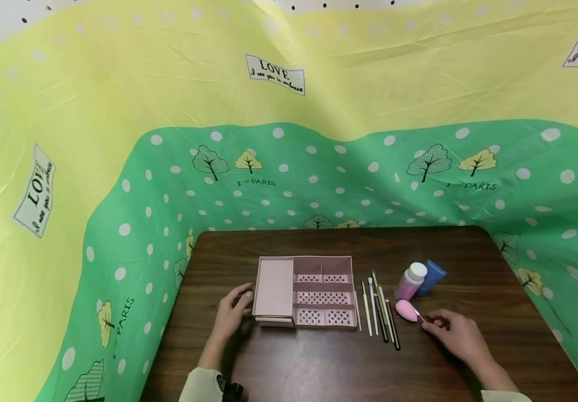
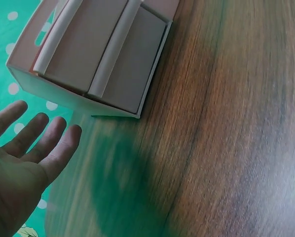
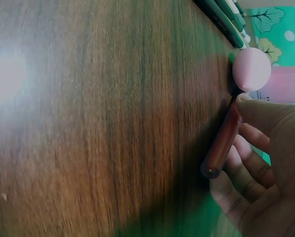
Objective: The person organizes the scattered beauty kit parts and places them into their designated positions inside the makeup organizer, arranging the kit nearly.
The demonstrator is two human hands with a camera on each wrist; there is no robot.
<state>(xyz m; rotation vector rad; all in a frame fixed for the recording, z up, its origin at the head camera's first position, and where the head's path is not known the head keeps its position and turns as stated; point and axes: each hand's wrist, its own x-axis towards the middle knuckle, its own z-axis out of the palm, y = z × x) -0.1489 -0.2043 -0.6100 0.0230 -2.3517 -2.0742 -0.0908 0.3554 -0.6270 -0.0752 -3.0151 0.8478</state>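
On the table, a pink desktop organizer point(image 1: 325, 290) has a plain lidded left part and perforated compartments on its right. Its drawer fronts point(image 2: 105, 59) show in the left wrist view. My left hand point(image 1: 234, 310) is beside the organizer's left side with fingers loosely extended, apart from it in the left wrist view. With thumb and fingers, my right hand point(image 1: 457, 335) pinches a slim dark red lip gloss tube point(image 3: 225, 136), close above the tabletop. Just beyond the tube's far end lies a pink makeup sponge point(image 3: 252, 69); whether they touch I cannot tell.
Several makeup brushes point(image 1: 380, 310) lie between the organizer and the sponge. Behind the sponge are a pink bottle with a white cap point(image 1: 411, 280) and a blue tube point(image 1: 431, 277). Patterned green and yellow cloth point(image 1: 289, 167) surrounds the dark wooden table point(image 1: 309, 363).
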